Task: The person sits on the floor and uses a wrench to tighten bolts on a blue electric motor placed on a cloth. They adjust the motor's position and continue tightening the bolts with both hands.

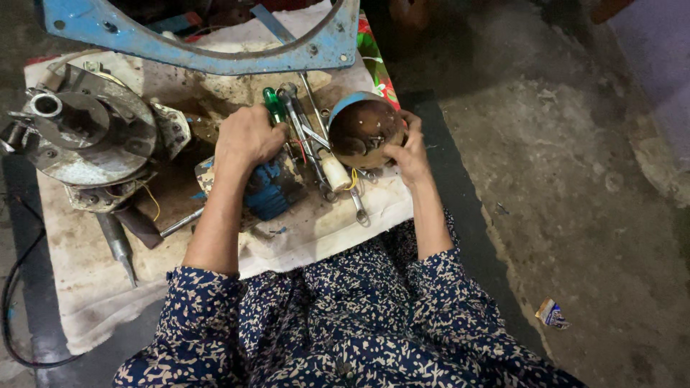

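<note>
My left hand is closed around the green handle of a screwdriver, over a pile of tools on a dirty white cloth. My right hand grips the side of a round brown metal housing with a blue rim, which sits on the cloth's right edge. Several wrenches and a cream-handled tool lie between my hands. A blue motor part rests just below my left hand.
A grey round motor assembly with a shaft stands at the left. A curved blue metal frame spans the top. A black cable runs at the far left. Concrete floor with a scrap wrapper lies to the right.
</note>
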